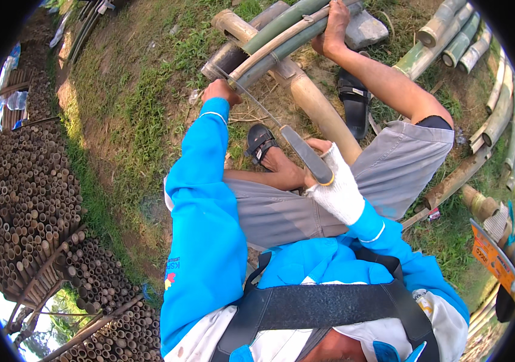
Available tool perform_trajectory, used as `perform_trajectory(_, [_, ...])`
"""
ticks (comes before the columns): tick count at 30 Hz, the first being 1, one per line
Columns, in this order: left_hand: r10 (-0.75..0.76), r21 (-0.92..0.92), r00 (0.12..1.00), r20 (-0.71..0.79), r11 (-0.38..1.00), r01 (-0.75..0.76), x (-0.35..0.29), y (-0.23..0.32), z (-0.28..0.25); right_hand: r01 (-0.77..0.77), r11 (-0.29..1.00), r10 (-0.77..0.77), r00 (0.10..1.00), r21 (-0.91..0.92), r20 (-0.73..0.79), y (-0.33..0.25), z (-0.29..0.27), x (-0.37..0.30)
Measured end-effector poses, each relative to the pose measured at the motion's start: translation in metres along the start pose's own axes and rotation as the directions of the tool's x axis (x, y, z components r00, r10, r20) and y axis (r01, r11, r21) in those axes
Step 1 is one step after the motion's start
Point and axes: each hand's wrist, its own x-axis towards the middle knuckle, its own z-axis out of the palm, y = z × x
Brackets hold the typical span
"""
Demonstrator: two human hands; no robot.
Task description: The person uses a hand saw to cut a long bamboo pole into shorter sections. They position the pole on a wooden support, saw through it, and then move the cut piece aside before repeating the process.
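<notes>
A saw with a grey handle (307, 155) and a long thin blade (256, 102) slants across in front of me. My right hand (337, 188), in a white knitted glove, is closed around the handle. The blade reaches up to the near ends of several bamboo poles, beside my left hand. Bare and closed, my left hand (221, 92) grips at the near end of a green bamboo pole (263, 67); its fingers are partly hidden. A pale bamboo strip (287, 35) lies alongside it. My bare foot (334, 29) presses on the poles from the right.
A thick tan bamboo length (324, 111) runs under the poles toward my legs. An empty black sandal (354, 99) lies beside it, near a grey stone (366, 29). More poles (459, 36) lie at right, with an orange-labelled saw sleeve (496, 259). Stacked bamboo (25, 199) fills the left.
</notes>
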Motion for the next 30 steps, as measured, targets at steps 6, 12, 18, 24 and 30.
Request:
perform_trajectory(6, [-0.013,-0.002,1.000,0.012,1.000,0.013,-0.006,0.005,0.010,-0.046,0.999,0.046,0.999,0.005,0.000,-0.011,-0.010,-0.020])
perform_trajectory(12, [0.009,-0.060,0.998,-0.066,0.998,-0.013,0.008,0.000,0.016,0.131,0.991,-0.131,0.984,-0.010,-0.118,0.029,0.082,0.148])
perform_trajectory(18, [0.023,-0.061,0.997,0.069,0.998,-0.019,0.001,0.002,-0.002,-0.008,1.000,0.008,1.000,-0.006,-0.014,-0.003,0.005,0.002])
perform_trajectory(24, [0.028,-0.018,0.999,0.035,0.999,-0.027,0.001,-0.002,0.010,-0.024,0.997,0.024,1.000,0.072,0.010,-0.010,-0.005,-0.026])
perform_trajectory(30, [0.048,-0.018,0.999,-0.007,0.999,-0.048,-0.007,0.014,-0.003,0.079,0.997,-0.078,0.991,0.002,-0.106,0.037,0.075,0.117])
